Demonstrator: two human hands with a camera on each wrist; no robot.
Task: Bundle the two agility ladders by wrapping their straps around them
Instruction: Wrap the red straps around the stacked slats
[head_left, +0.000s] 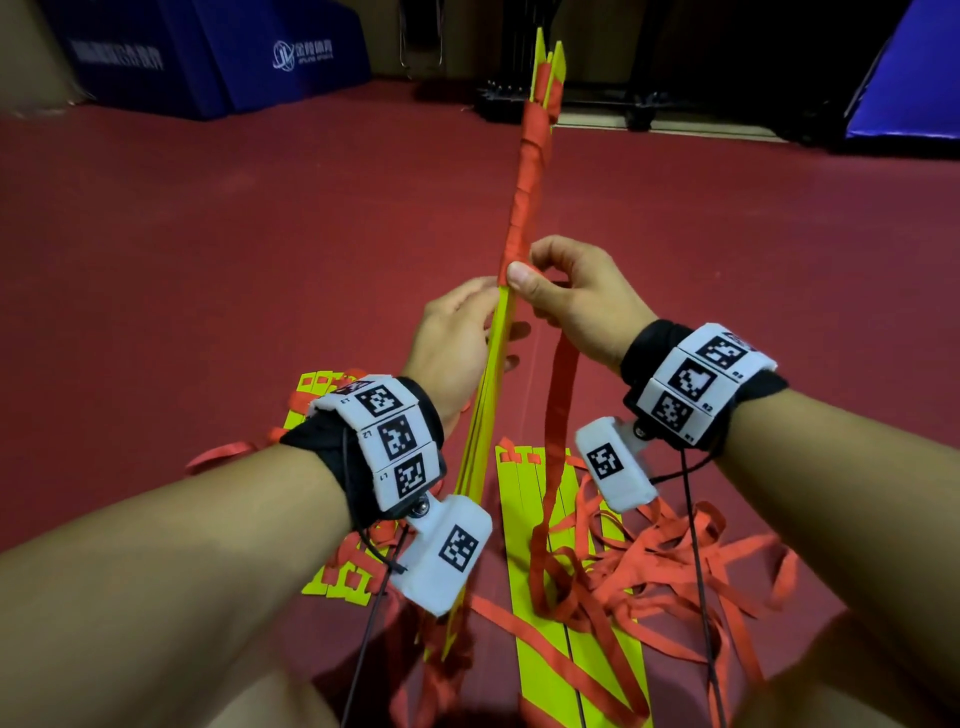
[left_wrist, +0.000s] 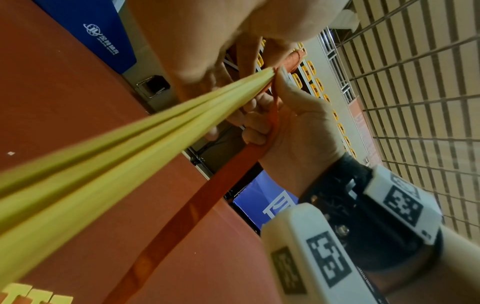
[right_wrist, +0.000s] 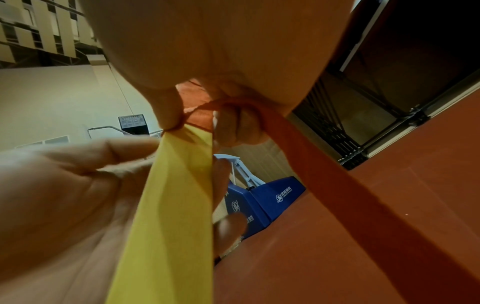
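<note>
A stack of yellow ladder slats (head_left: 485, 395) stands tilted away from me, its upper half wound in red strap (head_left: 524, 208). My left hand (head_left: 467, 332) grips the bare slats just below the wrapping, with fingertips showing on the far side. At the lowest turn, my right hand (head_left: 550, 286) pinches the strap against the stack with the thumb. The loose strap (head_left: 561, 405) hangs from that hand to the floor. The wrist views show the slats (left_wrist: 130, 148) (right_wrist: 176, 195) and the strap (left_wrist: 207, 193) (right_wrist: 337, 174) close up. A second ladder (head_left: 524, 545) lies flat on the floor below.
A tangle of red straps (head_left: 665, 561) is heaped on the red floor beside the flat ladder. More yellow slats (head_left: 322, 387) lie under my left wrist. Blue padded mats (head_left: 208, 57) stand at the back left, another (head_left: 909, 78) at the right. A black wheeled frame (head_left: 597, 104) stands behind.
</note>
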